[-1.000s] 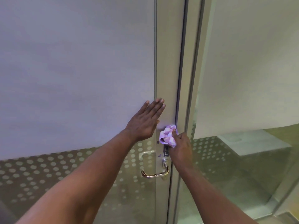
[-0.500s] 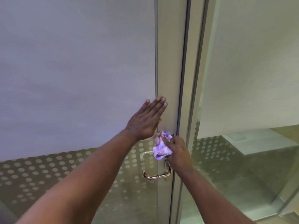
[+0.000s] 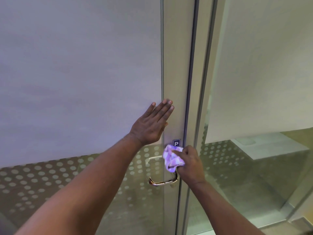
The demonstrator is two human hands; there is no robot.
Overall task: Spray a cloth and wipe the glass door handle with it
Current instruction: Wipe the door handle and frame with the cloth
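A shiny metal lever handle [image 3: 161, 182] sticks out to the left from the pale metal door frame [image 3: 177, 65]. My right hand [image 3: 190, 164] holds a bunched purple-and-white checked cloth [image 3: 171, 158] against the frame just above the handle's root, under a small blue "P" sticker [image 3: 176, 142]. The handle's mount is hidden behind the cloth and hand. My left hand [image 3: 150, 124] lies flat with fingers together on the frosted glass [image 3: 76, 73], fingertips reaching the frame, above and left of the cloth.
The glass door has a dotted clear band [image 3: 42, 180] below the frosted part. To the right stands a fixed glass panel [image 3: 262, 167] with a blind behind it and a white ledge [image 3: 271, 146] visible through it.
My right hand has slid the cloth downward along the frame toward the handle, uncovering the "P" sticker. My left hand has stayed flat on the door.
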